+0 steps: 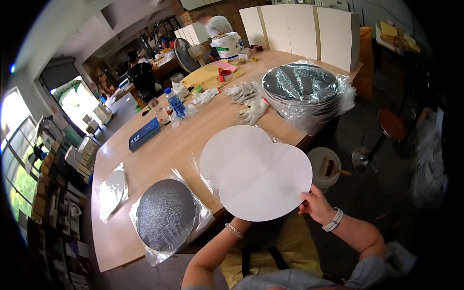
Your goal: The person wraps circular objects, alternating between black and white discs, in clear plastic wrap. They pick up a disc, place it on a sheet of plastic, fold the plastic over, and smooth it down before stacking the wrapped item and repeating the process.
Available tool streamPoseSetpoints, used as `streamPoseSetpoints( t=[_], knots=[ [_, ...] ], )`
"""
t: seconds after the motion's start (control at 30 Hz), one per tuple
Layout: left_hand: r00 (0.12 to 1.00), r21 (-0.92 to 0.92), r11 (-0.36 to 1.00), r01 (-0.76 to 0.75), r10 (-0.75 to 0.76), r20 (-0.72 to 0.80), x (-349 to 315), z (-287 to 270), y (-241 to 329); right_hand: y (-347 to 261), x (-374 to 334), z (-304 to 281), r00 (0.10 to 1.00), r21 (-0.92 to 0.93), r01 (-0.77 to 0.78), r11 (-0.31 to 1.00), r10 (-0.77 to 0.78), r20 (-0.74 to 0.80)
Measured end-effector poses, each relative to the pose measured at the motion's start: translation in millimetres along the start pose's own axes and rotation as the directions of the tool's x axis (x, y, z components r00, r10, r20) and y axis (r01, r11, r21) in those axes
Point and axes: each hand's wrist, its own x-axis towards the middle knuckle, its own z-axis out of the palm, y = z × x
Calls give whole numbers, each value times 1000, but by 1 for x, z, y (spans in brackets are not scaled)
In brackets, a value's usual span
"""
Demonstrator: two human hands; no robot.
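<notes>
A white round disc [270,188] is held up over the near edge of the table, tilted toward me. My right hand [316,205] grips its right edge, thumb on the upper face. My left hand [241,224] reaches up beneath the disc; its fingers are hidden by it, so its hold does not show. Behind it, another white round disc [227,145] lies on the table with clear plastic film round its edge. To the left, a speckled dark grey round disc [166,215] rests on clear plastic wrap.
A stack of plastic-wrapped round discs [302,87] stands at the table's right. Work gloves [253,111], a blue box [145,134], a blue-capped bottle [175,104] and a small wrapped disc [114,191] lie about the wooden table [111,237]. A bucket with a brush [324,176] stands below right. Two people work farther off.
</notes>
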Motion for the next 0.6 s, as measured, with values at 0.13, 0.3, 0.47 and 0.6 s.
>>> streamPoseSetpoints(
  t=[0.13, 0.3, 0.47, 0.6],
  knots=[
    [944, -113, 993, -38, 73, 322, 12, -68, 42, 6, 8, -3, 997, -29, 61, 998, -60, 37],
    [955, -532, 840, 108, 62, 292, 47, -140, 48, 9, 17, 0, 991, -113, 91, 989, -79, 109],
    [888, -607, 718, 341, -34, 458, 82, -102, 33, 8, 18, 7, 976, -51, 75, 996, -63, 209],
    [803, -625, 597, 503, -54, 594, 79, -83, 27, 11, 20, 6, 960, -78, 119, 990, -95, 264]
  ],
)
